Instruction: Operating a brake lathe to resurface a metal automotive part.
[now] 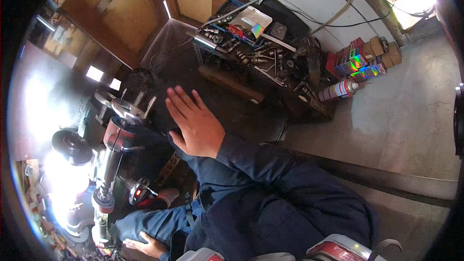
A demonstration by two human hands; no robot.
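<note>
My right hand [197, 128] is stretched out flat at mid-view, back upward, fingers extended and thumb apart, holding nothing. Just left of it is a metal handwheel [129, 112] with a short handle, at the end of a lathe-like machine's red-grey body [117, 135]. From there a bright metal cylinder [112, 163] runs down to a smaller collar and tip [103, 200]. At the lower left, my left hand [147, 245] lies low beside my blue trouser leg [152, 224], close to the machine's near end. Its visible fingers are extended, with nothing seen in them.
A dark bench [290, 97] holds several metal tools and fittings, a blue crate and a white tray [251, 21]. A spray can [338, 90] and stacked small boxes [357, 60] are at the right. A glaring lamp [67, 179] stands left of the machine. Cables [333, 18] cross overhead.
</note>
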